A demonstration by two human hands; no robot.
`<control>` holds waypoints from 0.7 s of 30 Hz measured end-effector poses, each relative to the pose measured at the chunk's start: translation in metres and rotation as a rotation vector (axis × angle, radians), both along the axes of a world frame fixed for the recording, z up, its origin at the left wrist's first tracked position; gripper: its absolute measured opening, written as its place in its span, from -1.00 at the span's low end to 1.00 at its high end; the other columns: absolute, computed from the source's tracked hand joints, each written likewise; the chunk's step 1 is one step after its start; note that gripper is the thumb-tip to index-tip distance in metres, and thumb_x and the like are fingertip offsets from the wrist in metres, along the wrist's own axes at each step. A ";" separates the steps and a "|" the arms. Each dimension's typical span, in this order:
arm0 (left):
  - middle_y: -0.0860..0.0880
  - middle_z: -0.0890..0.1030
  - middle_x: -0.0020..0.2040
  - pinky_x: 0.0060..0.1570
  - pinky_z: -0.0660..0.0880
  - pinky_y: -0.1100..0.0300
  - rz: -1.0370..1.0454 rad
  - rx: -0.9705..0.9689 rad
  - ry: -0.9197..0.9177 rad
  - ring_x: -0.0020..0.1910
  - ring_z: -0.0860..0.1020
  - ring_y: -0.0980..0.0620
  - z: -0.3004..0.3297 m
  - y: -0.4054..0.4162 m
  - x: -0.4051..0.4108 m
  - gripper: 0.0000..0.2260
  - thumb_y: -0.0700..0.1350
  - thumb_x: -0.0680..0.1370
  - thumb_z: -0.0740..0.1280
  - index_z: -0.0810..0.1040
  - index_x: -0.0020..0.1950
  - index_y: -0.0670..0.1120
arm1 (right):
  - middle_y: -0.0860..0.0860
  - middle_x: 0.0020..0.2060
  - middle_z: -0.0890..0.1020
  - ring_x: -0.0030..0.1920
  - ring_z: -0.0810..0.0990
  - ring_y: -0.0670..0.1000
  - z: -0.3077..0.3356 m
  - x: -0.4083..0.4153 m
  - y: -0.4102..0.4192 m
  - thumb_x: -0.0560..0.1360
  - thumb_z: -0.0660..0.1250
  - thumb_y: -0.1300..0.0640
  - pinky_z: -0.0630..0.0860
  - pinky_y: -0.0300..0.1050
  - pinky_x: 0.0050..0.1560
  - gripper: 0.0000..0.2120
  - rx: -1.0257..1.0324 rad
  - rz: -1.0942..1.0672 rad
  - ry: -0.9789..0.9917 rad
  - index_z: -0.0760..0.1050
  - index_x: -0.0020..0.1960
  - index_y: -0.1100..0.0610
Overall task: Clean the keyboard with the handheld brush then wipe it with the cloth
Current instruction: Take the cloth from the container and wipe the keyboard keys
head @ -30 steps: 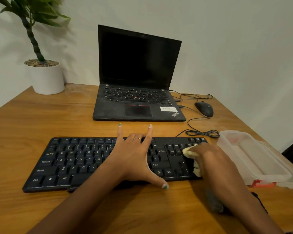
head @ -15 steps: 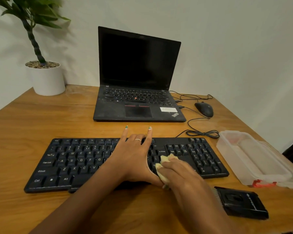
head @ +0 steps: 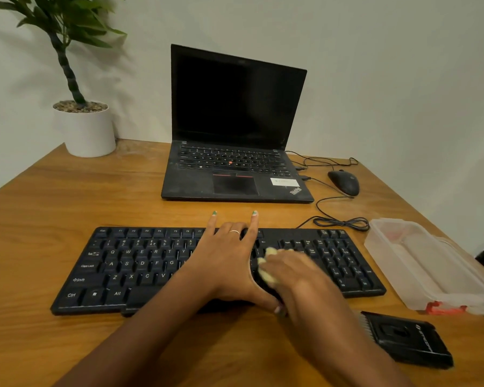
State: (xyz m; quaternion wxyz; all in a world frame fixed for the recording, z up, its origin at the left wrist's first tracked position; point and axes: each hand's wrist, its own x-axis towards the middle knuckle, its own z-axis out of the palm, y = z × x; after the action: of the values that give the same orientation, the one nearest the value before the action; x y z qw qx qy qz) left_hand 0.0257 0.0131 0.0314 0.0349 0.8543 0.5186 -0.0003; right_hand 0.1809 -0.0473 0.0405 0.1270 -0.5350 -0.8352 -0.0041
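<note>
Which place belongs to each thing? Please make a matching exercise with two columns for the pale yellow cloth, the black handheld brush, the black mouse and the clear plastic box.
1. pale yellow cloth
2. black handheld brush
3. black mouse
4. clear plastic box

A. right of the laptop
B. right of the black keyboard
C. in the right hand
D. on the table's near right part

Pairs: 1-C, 2-D, 3-A, 4-B

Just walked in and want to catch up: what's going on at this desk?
A person is wiping a black keyboard. The left hand rests flat on its middle to steady it, while the right hand holds a pale yellow cloth bunched against the keys right of centre. The handheld brush lies unheld on the wooden desk at the near right.
</note>
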 end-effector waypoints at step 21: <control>-0.04 0.04 0.56 0.46 -0.21 -0.15 0.723 0.287 -0.463 0.53 0.08 -0.11 -0.026 -0.082 -0.142 -0.10 0.57 0.35 -0.24 0.09 0.55 0.09 | -0.09 0.31 0.45 0.35 0.34 -0.05 -0.006 -0.016 -0.004 0.60 0.16 0.17 0.19 -0.12 0.39 -0.66 0.008 -0.270 0.177 0.37 0.35 -0.02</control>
State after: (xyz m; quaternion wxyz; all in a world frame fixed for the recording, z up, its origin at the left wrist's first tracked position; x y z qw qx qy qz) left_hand -0.1160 -0.0690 0.0058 0.0288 0.5919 0.7571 0.2748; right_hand 0.1654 -0.0516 0.0344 0.2007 -0.6403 -0.7411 0.0228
